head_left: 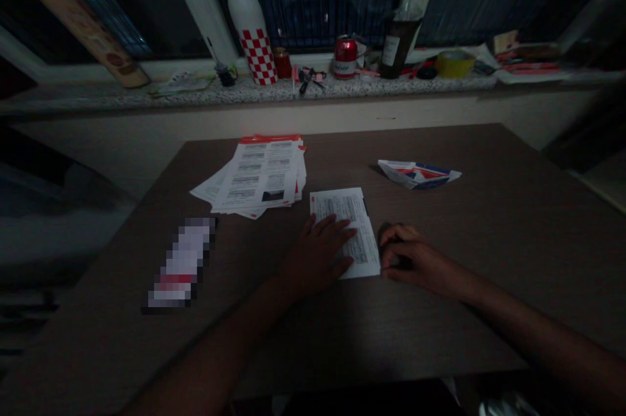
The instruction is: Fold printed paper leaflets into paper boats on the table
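Observation:
A printed sheet of paper [359, 240], seemingly folded, lies flat on the table in front of me. My left hand [320, 253] rests on its left part, fingers spread and palm down. At the paper's right edge is my right hand [405, 256], its fingers curled in with the thumb low by the near corner. Its fingertips meet or nearly meet that edge; whether they pinch the paper or hold something small is hidden. Beyond the right hand sits a folded paper boat [418, 173] in white, red and blue.
A loose stack of printed sheets [259, 175] lies back left on the brown table [489, 207]. Nearer is a pixelated phone-shaped object [180, 263]. On the windowsill [195, 100] stand a checkered white bottle [254, 38], a red can [345, 57], a dark bottle [396, 44] and a yellow tape roll [454, 64].

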`<state>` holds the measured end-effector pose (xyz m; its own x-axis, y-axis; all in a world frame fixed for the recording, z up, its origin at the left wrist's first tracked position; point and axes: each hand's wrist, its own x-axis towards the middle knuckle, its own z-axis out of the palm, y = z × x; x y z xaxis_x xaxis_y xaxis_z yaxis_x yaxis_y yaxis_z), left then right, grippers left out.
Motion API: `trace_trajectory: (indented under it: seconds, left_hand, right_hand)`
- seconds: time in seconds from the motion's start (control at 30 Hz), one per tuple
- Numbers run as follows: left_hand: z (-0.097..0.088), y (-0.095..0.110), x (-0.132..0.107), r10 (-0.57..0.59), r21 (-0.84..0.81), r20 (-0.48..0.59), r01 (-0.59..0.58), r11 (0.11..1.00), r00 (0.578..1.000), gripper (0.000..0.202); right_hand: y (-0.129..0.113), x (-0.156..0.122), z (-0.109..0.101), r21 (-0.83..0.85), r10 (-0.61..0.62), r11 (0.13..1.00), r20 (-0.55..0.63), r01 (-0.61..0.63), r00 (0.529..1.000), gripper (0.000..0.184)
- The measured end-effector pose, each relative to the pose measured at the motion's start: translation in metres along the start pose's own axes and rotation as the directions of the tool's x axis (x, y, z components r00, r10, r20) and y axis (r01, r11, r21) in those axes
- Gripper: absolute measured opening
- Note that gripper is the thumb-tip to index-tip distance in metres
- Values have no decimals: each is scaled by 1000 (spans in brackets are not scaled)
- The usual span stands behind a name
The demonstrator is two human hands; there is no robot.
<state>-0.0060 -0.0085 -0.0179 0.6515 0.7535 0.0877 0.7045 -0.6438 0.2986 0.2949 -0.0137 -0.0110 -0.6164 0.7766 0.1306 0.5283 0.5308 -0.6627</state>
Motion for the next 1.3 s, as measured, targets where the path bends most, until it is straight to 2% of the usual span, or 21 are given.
trace_trajectory:
  seconds: [0.13, 0.3, 0.63, 0.87, 1.07, 1.3]
  left_hand:
    - [0, 0, 1, 1, -1, 3, -1, 1000, 1000, 57]
    - [-1, 0, 2, 1, 2, 16, -1, 1000, 1000, 58]
    - [-2, 1, 2, 7, -8, 28, -7, 1000, 1000, 57]
    - [-3, 1, 2, 1, -10, 32, -1, 1000, 999, 57]
    - [-2, 0, 1, 9, -3, 22, -9, 1000, 1000, 57]
    - [-1, -1, 2, 12, -1, 25, -12, 1000, 1000, 58]
  right_hand:
    - [10, 15, -4, 111, 3, 994, -18, -1, 1000, 4]
    - [21, 43, -4, 8, 23, 1000, -175, -21, 984, 2]
    - [47, 96, -12, -169, 36, 982, -286, -87, 958, 4]
    - [70, 133, -17, -214, 82, 962, -360, -168, 929, 7]
    - [77, 144, -15, -230, 103, 952, -383, -203, 918, 9]
    - [68, 139, -13, -233, 102, 950, -401, -209, 910, 10]
